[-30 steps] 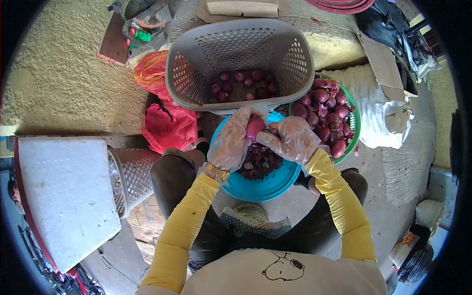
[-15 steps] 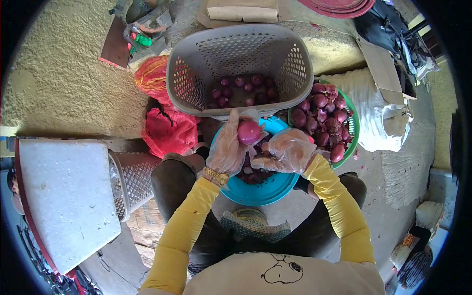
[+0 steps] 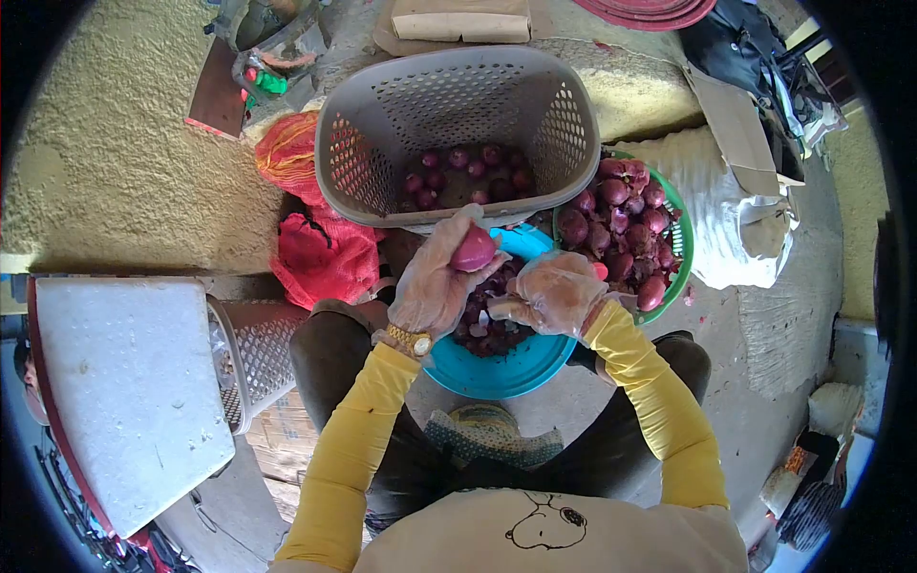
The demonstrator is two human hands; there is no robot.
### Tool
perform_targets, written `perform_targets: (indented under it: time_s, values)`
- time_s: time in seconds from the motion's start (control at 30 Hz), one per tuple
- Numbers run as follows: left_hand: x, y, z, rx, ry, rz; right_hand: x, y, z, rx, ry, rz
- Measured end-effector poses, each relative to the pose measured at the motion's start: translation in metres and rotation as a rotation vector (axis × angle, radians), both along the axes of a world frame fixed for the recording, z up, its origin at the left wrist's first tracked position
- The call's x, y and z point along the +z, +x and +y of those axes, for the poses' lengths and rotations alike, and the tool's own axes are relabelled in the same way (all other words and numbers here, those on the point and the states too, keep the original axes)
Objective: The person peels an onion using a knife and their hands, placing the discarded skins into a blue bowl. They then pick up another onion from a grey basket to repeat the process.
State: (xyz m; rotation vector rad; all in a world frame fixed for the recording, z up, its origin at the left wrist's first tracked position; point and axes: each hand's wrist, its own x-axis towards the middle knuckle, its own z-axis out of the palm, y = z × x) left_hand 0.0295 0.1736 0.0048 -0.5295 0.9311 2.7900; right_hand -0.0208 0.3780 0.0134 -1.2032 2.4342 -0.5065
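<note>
My left hand (image 3: 436, 282), in a clear plastic glove, is closed around a peeled red onion (image 3: 473, 250) above the blue basin (image 3: 497, 379). My gloved right hand (image 3: 554, 294) is beside it, fingers curled inward; a small red end (image 3: 600, 271) shows behind its knuckles, but what it holds is hidden. Dark onion skins (image 3: 489, 336) lie in the basin below both hands. Beyond them stands a grey perforated basket (image 3: 458, 212) with several smooth onions (image 3: 476, 167) on its bottom. A green basket (image 3: 686, 227) heaped with unpeeled onions (image 3: 614, 191) is right of my right hand.
Red mesh sacks (image 3: 325, 258) lie left of the grey basket. A white-topped box (image 3: 124, 392) and a second perforated basket (image 3: 263, 349) stand at the left. A white sack (image 3: 731, 229) and cardboard (image 3: 735, 134) are at the right. My knees flank the basin.
My left hand has turned at the wrist, tilting the onion and bringing it slightly left; the watch face now shows. My right hand has barely shifted.
</note>
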Motion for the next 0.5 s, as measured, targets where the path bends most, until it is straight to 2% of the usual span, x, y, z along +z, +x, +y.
perform_targets:
  time_s: [0.1,0.13,0.2,0.23,0.3,0.33,0.4,0.43,0.5]
  values:
    - [-0.01,-0.001,0.001,-0.037,-0.13,0.107,-0.005,-0.001,0.004,0.011,-0.074,-0.009]
    - [-0.011,0.0,0.001,-0.036,-0.13,0.108,-0.002,-0.001,0.004,0.03,-0.03,-0.02]
    - [-0.006,0.002,0.001,-0.069,-0.245,0.354,0.007,-0.001,0.003,0.05,0.011,-0.032]
    - [-0.001,0.001,0.001,-0.07,-0.246,0.354,0.012,-0.001,0.002,0.052,0.094,-0.032]
    - [0.01,0.0,0.003,-0.146,-0.679,0.282,0.014,-0.001,0.002,0.051,0.178,-0.032]
    - [0.007,-0.002,0.003,-0.147,-0.679,0.283,0.013,0.001,0.003,0.029,0.202,-0.037]
    - [-0.001,-0.005,0.003,-0.066,-1.029,0.44,0.012,0.003,0.004,0.008,0.225,-0.041]
    - [-0.001,-0.004,0.002,-0.066,-1.031,0.441,0.012,0.003,0.004,-0.003,0.247,-0.06]
    - [-0.001,0.0,0.001,-0.127,-0.563,0.329,0.012,0.004,0.003,-0.015,0.268,-0.079]
